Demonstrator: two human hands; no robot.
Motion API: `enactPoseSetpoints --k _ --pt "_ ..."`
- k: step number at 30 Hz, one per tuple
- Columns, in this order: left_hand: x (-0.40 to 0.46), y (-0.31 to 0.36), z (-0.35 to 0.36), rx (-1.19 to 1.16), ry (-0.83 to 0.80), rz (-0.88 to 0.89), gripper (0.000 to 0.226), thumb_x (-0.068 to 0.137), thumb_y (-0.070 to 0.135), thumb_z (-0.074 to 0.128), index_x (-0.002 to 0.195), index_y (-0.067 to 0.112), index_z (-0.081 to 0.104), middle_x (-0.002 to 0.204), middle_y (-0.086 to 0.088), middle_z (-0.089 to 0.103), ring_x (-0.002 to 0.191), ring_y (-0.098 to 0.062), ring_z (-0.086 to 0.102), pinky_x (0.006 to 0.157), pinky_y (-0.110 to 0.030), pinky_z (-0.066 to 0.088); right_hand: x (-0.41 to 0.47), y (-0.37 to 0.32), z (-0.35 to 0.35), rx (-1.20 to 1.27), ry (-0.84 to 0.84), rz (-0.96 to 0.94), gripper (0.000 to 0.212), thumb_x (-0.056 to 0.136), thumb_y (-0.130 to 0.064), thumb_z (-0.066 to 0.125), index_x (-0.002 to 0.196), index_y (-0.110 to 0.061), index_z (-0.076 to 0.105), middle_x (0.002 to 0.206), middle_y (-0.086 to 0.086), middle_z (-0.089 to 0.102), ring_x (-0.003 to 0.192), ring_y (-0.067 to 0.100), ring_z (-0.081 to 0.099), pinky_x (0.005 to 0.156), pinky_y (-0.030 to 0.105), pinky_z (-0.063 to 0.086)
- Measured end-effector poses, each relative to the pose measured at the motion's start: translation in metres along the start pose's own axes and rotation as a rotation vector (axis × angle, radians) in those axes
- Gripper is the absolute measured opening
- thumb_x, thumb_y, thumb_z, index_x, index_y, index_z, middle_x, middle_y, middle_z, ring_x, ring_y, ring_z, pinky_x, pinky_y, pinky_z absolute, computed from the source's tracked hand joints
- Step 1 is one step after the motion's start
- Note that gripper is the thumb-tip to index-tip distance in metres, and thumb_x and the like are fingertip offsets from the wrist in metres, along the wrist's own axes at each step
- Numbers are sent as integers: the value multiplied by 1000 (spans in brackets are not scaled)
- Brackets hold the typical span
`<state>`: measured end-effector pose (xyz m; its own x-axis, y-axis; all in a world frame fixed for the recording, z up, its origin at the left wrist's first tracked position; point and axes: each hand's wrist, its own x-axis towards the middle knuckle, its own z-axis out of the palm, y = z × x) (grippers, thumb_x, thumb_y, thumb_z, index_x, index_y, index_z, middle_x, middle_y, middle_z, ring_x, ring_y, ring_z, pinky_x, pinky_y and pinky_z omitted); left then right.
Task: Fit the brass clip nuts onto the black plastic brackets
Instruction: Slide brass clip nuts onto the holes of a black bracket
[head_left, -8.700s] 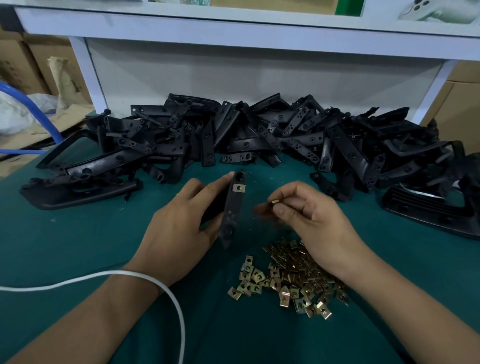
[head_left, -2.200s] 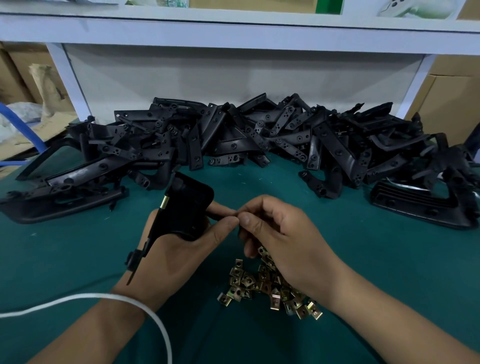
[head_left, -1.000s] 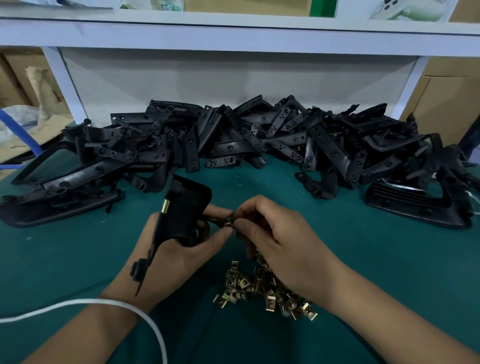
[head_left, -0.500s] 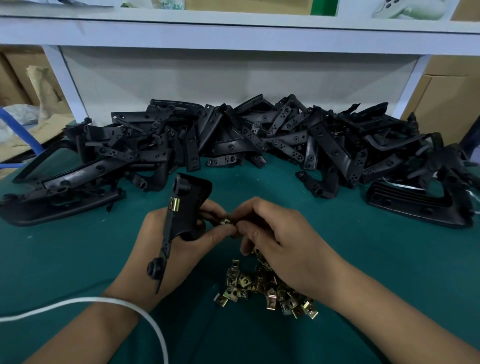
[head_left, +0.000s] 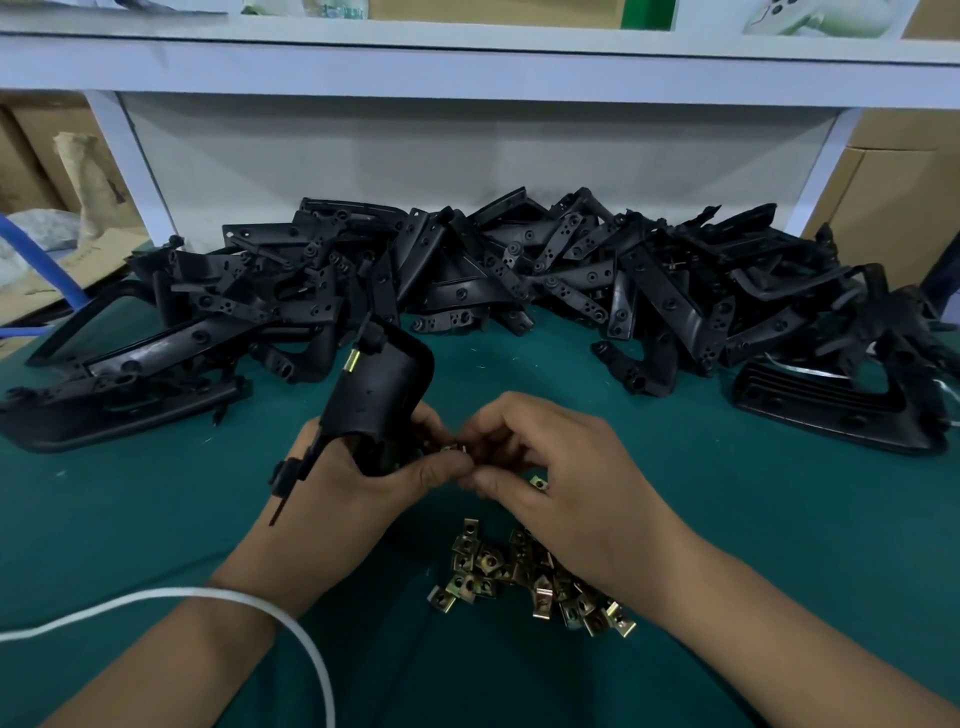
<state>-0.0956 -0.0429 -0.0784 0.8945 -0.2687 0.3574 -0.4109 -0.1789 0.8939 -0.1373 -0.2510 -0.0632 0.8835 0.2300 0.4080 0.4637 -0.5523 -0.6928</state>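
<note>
My left hand (head_left: 353, 483) grips a black plastic bracket (head_left: 379, 395), held upright above the green table. One brass clip nut (head_left: 351, 361) sits on the bracket's upper left edge. My right hand (head_left: 561, 483) pinches another brass clip nut (head_left: 453, 448) between thumb and fingertips, right against the bracket's lower edge and my left thumb. A further nut (head_left: 538, 484) peeks out beside my right hand's curled fingers. A heap of loose brass clip nuts (head_left: 519, 571) lies on the table below my hands, partly hidden by my right wrist.
A long pile of black plastic brackets (head_left: 519, 280) runs across the back of the green table (head_left: 727, 519), below a white shelf (head_left: 467, 67). A ribbed black part (head_left: 831, 410) lies at right. A white cable (head_left: 291, 629) loops over my left forearm.
The bracket has turned in my left hand, so its broad curved face now faces me. My right hand stays at its lower edge with the nut.
</note>
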Motion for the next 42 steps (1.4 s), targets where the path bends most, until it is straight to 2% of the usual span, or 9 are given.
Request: enactPoseSetpoints --k 2,4,9,14,19,25,33,39,42 --pt "-1 2 1 -44 5 -17 32 67 56 89 87 38 72 87 8 74 87 -6 70 80 -18 53 0 0 0 1 8 -11 21 93 -14 78 108 -25 67 97 -15 69 95 11 70 82 28 56" --pt "-1 2 2 -87 8 -30 27 70 44 92 86 36 72 86 10 74 85 -2 69 77 -11 51 0 -1 -1 33 7 -13 19 94 -12 76 107 -24 68 96 -13 71 93 12 72 82 31 58" --pt "0 3 -1 -71 4 -16 18 75 37 87 86 36 72 84 10 71 77 -2 65 73 -14 52 0 -1 -2 116 31 8 16 98 -7 71 108 -20 73 95 -11 74 87 11 76 78 26 60" --pt "1 7 2 -104 -6 -6 14 77 27 82 85 33 72 84 2 72 68 -9 66 66 -17 55 0 -1 -2 205 40 65 13 101 -10 69 112 -15 74 93 -8 76 85 13 77 79 24 60" --pt "-1 11 3 -118 16 -18 14 74 29 81 86 33 74 85 2 74 71 -10 69 65 -15 55 0 -2 -3 215 50 82 13 102 -11 67 111 -16 74 90 -8 75 85 13 77 79 26 60" --pt "-2 13 3 -118 21 -37 17 70 37 83 86 35 76 85 2 75 69 -7 69 64 -13 53 2 -2 -5 99 61 30 13 103 -7 65 110 -13 74 90 -10 73 83 10 76 76 29 59" --pt "-1 10 0 -138 17 -16 13 77 27 84 86 33 77 84 1 75 66 -9 68 64 -17 55 1 -1 -5 102 58 37 13 104 -10 65 109 -18 74 83 -8 75 84 11 75 75 30 57" --pt "0 5 -2 -116 21 -30 13 78 32 85 87 32 76 84 0 74 64 -13 68 63 -19 55 1 0 -7 103 40 51 14 105 -12 64 110 -20 74 83 -10 75 84 10 76 75 25 57" --pt "0 4 -1 -99 29 -42 14 76 36 85 86 33 75 84 0 74 63 -14 67 65 -20 55 1 1 -8 90 33 48 14 105 -12 63 110 -19 74 84 -11 74 83 10 76 75 28 58"
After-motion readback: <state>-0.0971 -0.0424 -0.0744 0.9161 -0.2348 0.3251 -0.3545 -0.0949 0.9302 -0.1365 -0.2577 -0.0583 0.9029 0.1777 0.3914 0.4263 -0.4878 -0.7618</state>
